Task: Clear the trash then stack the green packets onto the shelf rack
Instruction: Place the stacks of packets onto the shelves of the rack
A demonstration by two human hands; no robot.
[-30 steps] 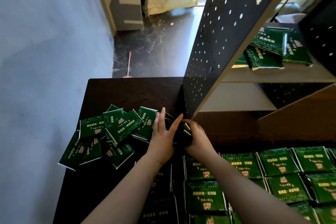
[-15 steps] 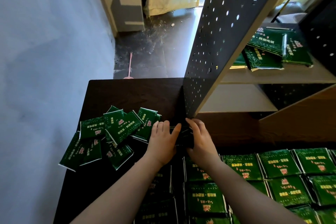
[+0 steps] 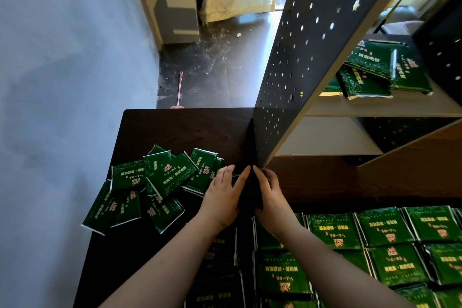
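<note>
Both hands meet in the middle of the dark brown wooden worktop (image 3: 187,130). They are right at the bottom front corner of the tall black metal shelf rack with round holes in its side (image 3: 300,70). Between them sits a small dark stack of packets (image 3: 250,194). It is in shadow, so it only seems to be the same green kind as the others. The left hand (image 3: 222,197) has its fingers straight and close together, pointing away from the person. Its thumb presses flat against the left side of the stack. The right hand (image 3: 271,195) curls its fingers over the top and right side of the stack and holds it. Just left of the left hand, a messy pile of shiny green packets with white edges (image 3: 160,182) lies on the worktop, some on top of others. On the near right part of the worktop, neat rows of green packets (image 3: 375,237) lie flat, side by side. Inside the rack, on the pale shelf board (image 3: 375,110), a few more green packets (image 3: 370,70) lie partly over each other. Past the far edge of the worktop, a thin pink stick (image 3: 179,90) shows against the dark floor (image 3: 212,77). A pale blue-grey wall (image 3: 62,82) runs along the left.
</note>
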